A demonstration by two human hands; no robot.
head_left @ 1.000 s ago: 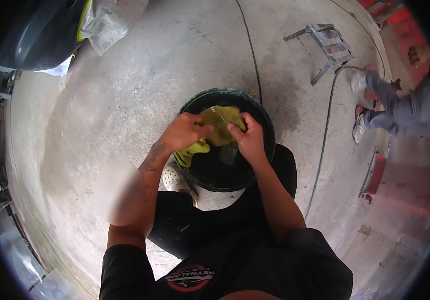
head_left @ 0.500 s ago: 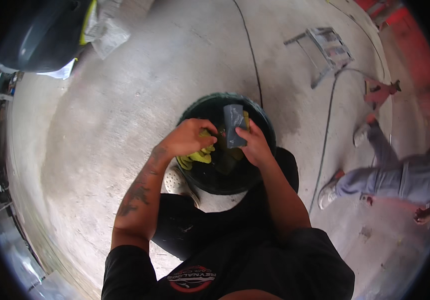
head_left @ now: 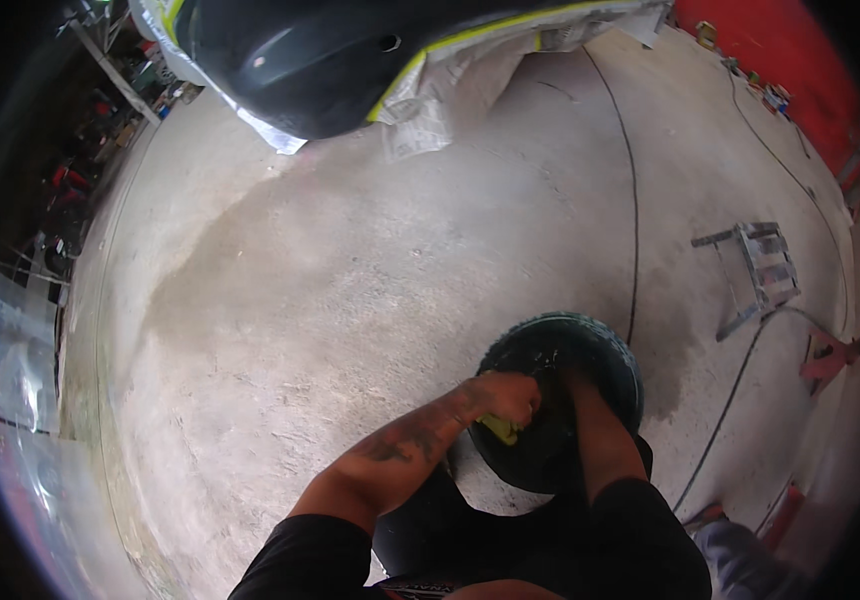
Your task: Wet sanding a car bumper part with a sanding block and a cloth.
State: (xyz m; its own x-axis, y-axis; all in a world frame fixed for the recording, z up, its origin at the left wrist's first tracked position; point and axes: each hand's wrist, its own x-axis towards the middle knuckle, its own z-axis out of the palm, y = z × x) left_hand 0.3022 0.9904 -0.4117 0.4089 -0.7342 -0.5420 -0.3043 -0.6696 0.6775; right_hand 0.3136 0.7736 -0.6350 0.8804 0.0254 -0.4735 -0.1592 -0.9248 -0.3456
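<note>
A round dark green bucket (head_left: 623, 357) stands on the floor in front of me, between my legs. My left hand (head_left: 510, 398) is at its left side, fingers curled closed on a yellow cloth (head_left: 500, 429) that hangs against the dark inside. My right hand (head_left: 578, 380) reaches down into the dim inside of the bucket; its fingers are hidden, so what it holds cannot be seen.
A dark body panel (head_left: 300, 60) masked with paper (head_left: 425, 115) is ahead at the top. A small step stool (head_left: 765, 260), a red stand (head_left: 820, 360) and cables (head_left: 635, 250) lie to the right. A person's leg (head_left: 740, 560) shows at lower right.
The view has swung, bringing the masked panel further in. My right hand has dropped into the bucket, and the grey block it held is out of sight. The other person has moved toward the lower right.
</note>
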